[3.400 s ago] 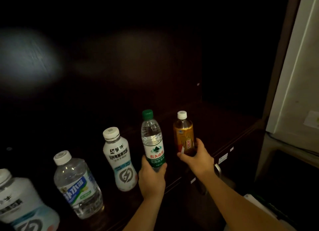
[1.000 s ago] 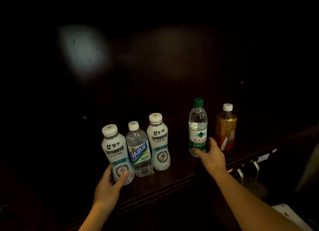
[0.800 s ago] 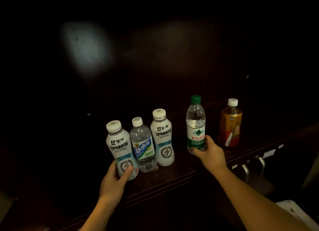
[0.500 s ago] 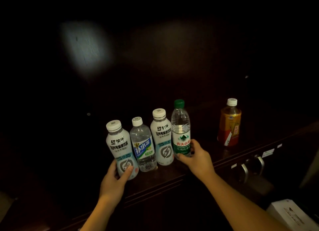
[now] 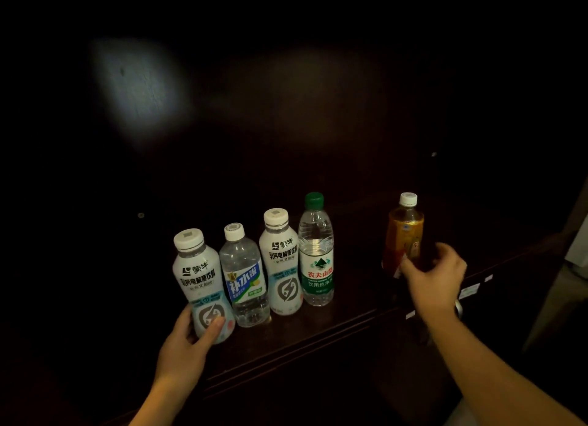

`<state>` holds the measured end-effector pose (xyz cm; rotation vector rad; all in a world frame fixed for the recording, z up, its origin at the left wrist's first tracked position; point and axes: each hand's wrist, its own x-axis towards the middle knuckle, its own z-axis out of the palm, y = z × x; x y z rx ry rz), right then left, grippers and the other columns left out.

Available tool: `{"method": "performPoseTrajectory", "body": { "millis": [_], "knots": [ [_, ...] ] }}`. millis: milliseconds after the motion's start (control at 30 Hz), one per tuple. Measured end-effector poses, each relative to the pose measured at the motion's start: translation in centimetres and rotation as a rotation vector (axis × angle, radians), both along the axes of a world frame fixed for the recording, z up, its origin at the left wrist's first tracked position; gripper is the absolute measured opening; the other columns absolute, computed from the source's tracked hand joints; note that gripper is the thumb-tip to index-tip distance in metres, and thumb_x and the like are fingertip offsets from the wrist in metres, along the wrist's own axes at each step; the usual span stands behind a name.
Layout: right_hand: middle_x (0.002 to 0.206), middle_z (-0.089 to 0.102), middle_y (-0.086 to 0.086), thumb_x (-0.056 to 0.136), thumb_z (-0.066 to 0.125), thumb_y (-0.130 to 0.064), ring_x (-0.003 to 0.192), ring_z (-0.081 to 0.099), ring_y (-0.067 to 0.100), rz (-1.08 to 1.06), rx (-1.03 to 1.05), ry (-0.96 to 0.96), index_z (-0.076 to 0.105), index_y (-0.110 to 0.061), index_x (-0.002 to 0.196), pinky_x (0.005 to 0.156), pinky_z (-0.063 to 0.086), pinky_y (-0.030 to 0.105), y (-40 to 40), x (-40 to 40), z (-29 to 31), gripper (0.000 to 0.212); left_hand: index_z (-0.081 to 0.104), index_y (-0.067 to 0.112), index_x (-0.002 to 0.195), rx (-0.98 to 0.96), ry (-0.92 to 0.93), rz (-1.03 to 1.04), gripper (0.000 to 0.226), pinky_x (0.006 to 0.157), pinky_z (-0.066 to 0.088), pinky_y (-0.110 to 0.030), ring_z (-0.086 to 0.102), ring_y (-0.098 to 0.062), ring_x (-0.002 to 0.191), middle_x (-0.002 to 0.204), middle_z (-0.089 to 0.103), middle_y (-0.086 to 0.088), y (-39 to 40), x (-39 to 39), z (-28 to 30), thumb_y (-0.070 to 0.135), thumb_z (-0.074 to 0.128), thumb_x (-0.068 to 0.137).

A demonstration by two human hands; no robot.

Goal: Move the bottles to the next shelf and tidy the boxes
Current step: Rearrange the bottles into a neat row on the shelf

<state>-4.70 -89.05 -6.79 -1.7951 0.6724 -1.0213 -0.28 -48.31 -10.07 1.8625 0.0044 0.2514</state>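
Several bottles stand upright on a dark wooden shelf (image 5: 334, 327). From the left: a white drink bottle (image 5: 199, 276), a clear bottle with a blue label (image 5: 243, 276), a second white drink bottle (image 5: 280, 263) and a green-capped water bottle (image 5: 315, 250), all close together. An amber tea bottle (image 5: 404, 231) stands apart at the right. My left hand (image 5: 191, 346) grips the base of the leftmost white bottle. My right hand (image 5: 436, 276) is at the tea bottle's lower part, fingers curled around it but apart; a firm grip cannot be told.
The cabinet's dark back wall (image 5: 286, 123) rises behind the bottles. Metal drawer handles and small white labels (image 5: 469, 290) sit on the front below the shelf edge at the right. A pale surface (image 5: 579, 247) shows at the far right edge.
My right hand let go of the green-capped water bottle, which now stands beside the second white bottle, and moved right to the tea bottle. My left hand stayed on the leftmost bottle.
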Motion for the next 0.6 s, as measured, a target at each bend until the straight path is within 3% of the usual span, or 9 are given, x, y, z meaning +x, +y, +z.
{"method": "performPoseTrajectory", "body": {
  "millis": [67,133,233,300,600],
  "knots": [
    [0.153,0.022,0.017,0.071,0.084,-0.026,0.136,0.031,0.037,0.086,0.054,0.128,0.022,-0.017,0.149,0.104,0.036,0.050,-2.2,0.7,0.4,0.100,0.053,0.035,0.126,-0.005,-0.004,-0.005,0.068,0.080,0.047,-0.025,0.059,0.000,0.098,0.105,0.065,0.020,0.0,0.0,0.0,0.057,0.069,0.064],
    [0.155,0.024,0.016,0.071,0.084,-0.020,0.139,0.029,0.037,0.234,0.082,0.208,0.013,-0.017,0.152,0.107,0.033,0.053,-3.2,1.8,0.2,0.109,0.054,0.034,0.126,-0.004,-0.010,-0.012,0.067,0.078,0.047,-0.024,0.059,0.000,0.098,0.105,0.065,0.019,0.0,0.0,0.0,0.055,0.069,0.064],
    [0.123,0.059,0.007,0.071,0.083,-0.021,0.116,0.055,0.032,0.384,0.103,0.237,0.039,-0.018,0.138,0.087,0.044,0.039,-4.1,2.9,-0.5,0.080,0.056,0.030,0.125,0.001,-0.016,-0.011,0.056,0.074,0.046,-0.018,0.061,0.000,0.096,0.105,0.066,0.017,-0.2,-0.2,0.2,0.044,0.072,0.073],
    [0.106,0.063,-0.001,0.071,0.083,-0.025,0.102,0.060,0.026,0.385,0.096,0.230,0.048,-0.019,0.126,0.078,0.044,0.035,-4.0,3.2,-0.8,0.065,0.056,0.029,0.124,-0.007,-0.012,-0.004,0.050,0.073,0.047,-0.018,0.061,-0.002,0.097,0.106,0.066,0.015,-0.1,-0.3,0.3,0.037,0.073,0.078],
    [0.096,0.055,-0.018,0.061,0.087,-0.040,0.091,0.054,0.007,0.474,-0.007,0.254,0.043,-0.018,0.134,0.075,0.041,0.025,1.5,2.9,-1.2,0.088,0.055,0.026,0.127,-0.001,-0.003,-0.013,0.051,0.080,0.047,-0.024,0.060,-0.005,0.101,0.109,0.066,0.012,-0.4,-0.5,0.5,0.035,0.071,0.080]
  ]
}}
